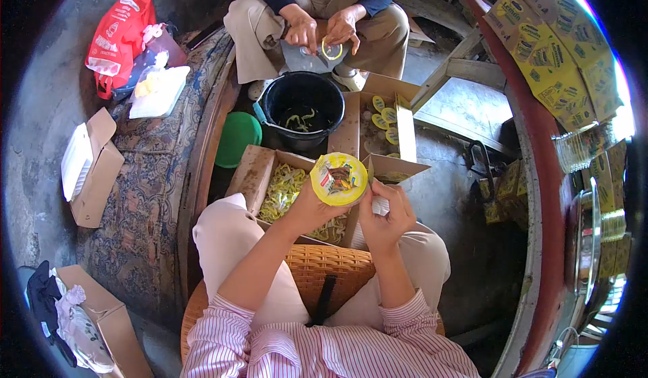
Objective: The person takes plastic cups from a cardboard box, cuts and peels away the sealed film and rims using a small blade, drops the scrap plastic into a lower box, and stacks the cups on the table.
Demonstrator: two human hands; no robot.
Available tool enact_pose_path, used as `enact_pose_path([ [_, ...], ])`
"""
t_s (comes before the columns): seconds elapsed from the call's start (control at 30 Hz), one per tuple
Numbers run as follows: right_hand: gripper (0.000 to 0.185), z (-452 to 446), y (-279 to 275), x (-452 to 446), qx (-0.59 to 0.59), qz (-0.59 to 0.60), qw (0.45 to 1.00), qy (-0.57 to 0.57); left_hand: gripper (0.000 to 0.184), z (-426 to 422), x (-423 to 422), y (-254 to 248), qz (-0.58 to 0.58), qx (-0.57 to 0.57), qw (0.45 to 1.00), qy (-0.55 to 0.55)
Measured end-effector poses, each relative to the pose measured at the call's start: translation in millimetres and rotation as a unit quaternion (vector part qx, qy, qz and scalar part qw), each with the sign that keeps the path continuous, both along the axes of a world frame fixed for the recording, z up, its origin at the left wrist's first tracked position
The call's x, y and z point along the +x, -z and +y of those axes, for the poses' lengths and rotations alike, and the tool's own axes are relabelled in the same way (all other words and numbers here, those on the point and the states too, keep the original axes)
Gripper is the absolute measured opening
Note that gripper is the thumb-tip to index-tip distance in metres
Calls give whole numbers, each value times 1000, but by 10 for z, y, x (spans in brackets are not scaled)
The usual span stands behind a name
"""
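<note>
My left hand (307, 209) is closed around a plastic cup with a yellow printed lid (339, 178), the lid facing up toward me. At the cup's right edge, my right hand (387, 217) has its thumb and fingers pinched together against the rim. Whatever lies inside that pinch is too small to make out. Something pale and ribbed (380, 206) shows partly behind my right hand. Under my hands, between my knees, is a cardboard box (249, 175) holding many curled yellow strips (285, 187).
Opposite me, a seated person's hands (324, 32) hold a yellow ring (332, 49). Between us stand a black bucket (273, 123) with strips inside and a carton (406, 131) with yellow-lidded cups. A green lid (237, 139) lies left; stacked yellow cartons (550, 47) rise right.
</note>
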State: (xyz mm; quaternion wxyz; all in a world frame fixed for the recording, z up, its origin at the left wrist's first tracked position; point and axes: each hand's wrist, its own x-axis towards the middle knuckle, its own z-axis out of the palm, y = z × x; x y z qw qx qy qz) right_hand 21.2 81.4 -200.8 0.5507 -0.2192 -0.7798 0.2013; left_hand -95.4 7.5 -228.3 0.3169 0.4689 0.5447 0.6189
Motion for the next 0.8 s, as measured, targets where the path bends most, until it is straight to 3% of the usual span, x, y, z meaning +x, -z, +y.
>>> enact_pose_path([
  [0.13, 18, 32, -9, 3, 6, -1, 1000, -5, 46, -9, 3, -1, 61, 17, 998, -5],
  [0.23, 17, 26, -39, 6, -4, 4, 1000, -17, 45, 0, 10, 15, -9, 26, 1000, -3],
  [0.43, 17, 44, -21, 22, -9, 3, 1000, -26, 52, -9, -14, -16, -39, 18, 999, 14],
  [0.8, 18, 54, -58, 31, -2, -3, 999, -33, 53, -38, -27, -3, -16, 17, 999, 23],
])
